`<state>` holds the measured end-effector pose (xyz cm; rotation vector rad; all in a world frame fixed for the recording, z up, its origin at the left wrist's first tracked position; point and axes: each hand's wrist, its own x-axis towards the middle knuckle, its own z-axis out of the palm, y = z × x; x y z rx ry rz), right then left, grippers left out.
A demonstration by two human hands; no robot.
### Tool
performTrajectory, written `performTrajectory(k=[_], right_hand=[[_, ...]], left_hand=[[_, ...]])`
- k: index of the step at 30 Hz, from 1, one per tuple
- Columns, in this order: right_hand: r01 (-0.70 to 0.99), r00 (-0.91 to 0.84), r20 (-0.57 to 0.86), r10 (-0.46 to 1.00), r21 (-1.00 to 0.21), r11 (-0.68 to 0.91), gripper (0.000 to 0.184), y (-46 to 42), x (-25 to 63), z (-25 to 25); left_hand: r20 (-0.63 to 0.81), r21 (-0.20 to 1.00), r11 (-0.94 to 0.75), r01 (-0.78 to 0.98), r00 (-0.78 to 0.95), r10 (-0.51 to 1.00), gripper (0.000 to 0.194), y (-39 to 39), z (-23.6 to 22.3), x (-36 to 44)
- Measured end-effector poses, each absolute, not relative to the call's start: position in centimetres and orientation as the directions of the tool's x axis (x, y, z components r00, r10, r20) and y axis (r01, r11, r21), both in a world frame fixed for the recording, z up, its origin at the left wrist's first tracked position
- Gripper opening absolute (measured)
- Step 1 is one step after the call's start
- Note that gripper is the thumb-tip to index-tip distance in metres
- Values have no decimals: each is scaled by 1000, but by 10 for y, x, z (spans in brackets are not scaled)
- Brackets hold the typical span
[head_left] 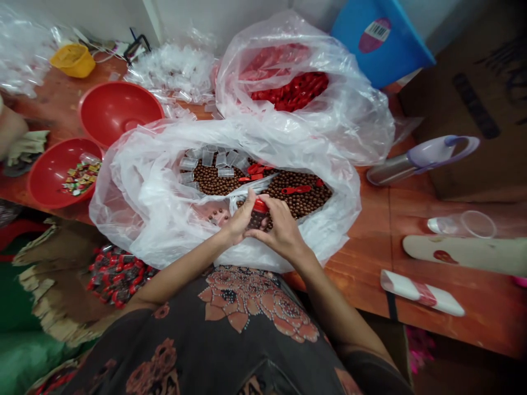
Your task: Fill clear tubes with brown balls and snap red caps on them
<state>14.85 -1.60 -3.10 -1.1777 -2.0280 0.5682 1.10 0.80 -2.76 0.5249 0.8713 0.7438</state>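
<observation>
Between both hands sits a small clear container with a red cap, filled with brown balls. My left hand closes on its left side, thumb or finger up near the cap. My right hand wraps its right side, with fingers at the cap. Both are over the near edge of a large white plastic bag. Inside the bag are many brown balls, several clear empty containers at the back left, and red caps lying on the balls.
Behind stands a bag of red pieces. Two red bowls are at left, one holding small wrapped pieces. Filled red-capped containers lie in a carton below left. At right are a flask and a paper roll.
</observation>
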Motion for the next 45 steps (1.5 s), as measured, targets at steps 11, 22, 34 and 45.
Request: performTrajectory(k=[11, 22, 34, 45], right_hand=[[604, -471, 421, 775, -487, 631, 69, -13, 150, -43], [683, -516, 115, 849, -543, 488, 63, -22, 129, -58], [924, -160, 217, 963, -311, 224, 43, 36, 234, -63], [800, 36, 290, 956, -581, 146, 25, 27, 245, -60]], left_hand=[[-451, 834, 493, -249, 207, 868, 42, -6, -39, 10], [13, 396, -265, 879, 283, 959, 28, 98, -24, -79], [-144, 634, -280, 721, 466, 873, 33, 106, -27, -68], [-374, 648, -238, 724, 574, 728, 22, 112, -49, 34]])
